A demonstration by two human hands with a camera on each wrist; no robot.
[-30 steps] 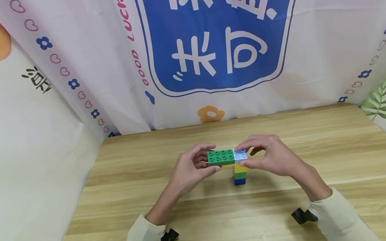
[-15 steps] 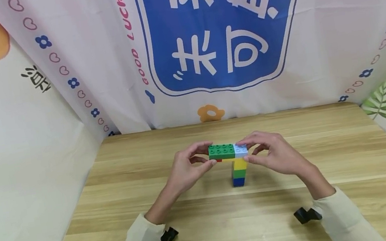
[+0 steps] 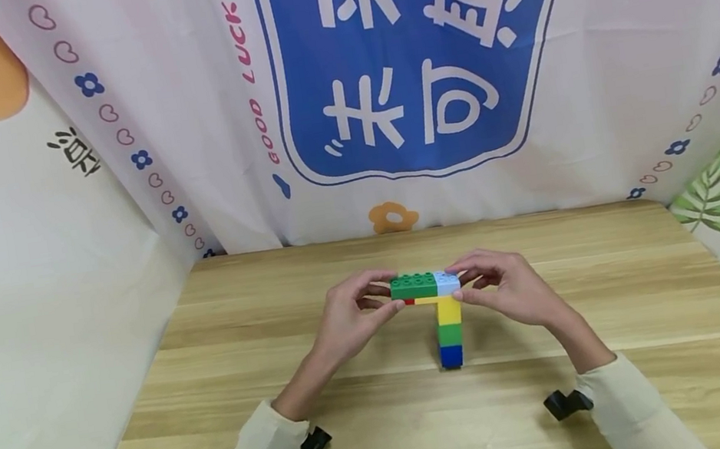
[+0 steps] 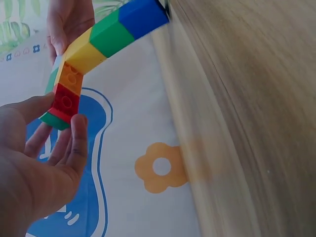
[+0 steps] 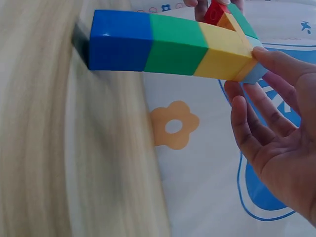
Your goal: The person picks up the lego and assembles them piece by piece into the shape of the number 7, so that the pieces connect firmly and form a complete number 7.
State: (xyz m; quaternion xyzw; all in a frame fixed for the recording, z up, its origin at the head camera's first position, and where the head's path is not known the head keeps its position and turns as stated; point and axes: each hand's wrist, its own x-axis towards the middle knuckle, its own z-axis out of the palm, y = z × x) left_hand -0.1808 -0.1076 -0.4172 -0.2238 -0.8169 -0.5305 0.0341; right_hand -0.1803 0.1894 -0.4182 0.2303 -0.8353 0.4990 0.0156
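Toy building bricks are joined into one piece with a column and an overhanging top. In the head view the column runs down from a yellow brick [image 3: 448, 310] through a green brick [image 3: 449, 334] to a blue brick [image 3: 451, 356], its lower end close over the table. Along the top lie a long green brick [image 3: 414, 288] and a light blue brick [image 3: 447, 283]. Beneath them the left wrist view shows a red brick [image 4: 65, 101] and an orange brick [image 4: 69, 78]. My left hand [image 3: 351, 315] pinches the overhanging end; my right hand [image 3: 509, 287] pinches the light blue end.
The wood-grain table [image 3: 391, 429] spreads under both arms. Behind it hangs a printed cloth [image 3: 323, 210] with a blue panel and an orange flower. Black wrist devices [image 3: 567, 404] sit at both cuffs.
The brick piece has tilted, so its column shows longer and its foot sits nearer to me. Both hands keep their grip on the top. The head view has shifted slightly.
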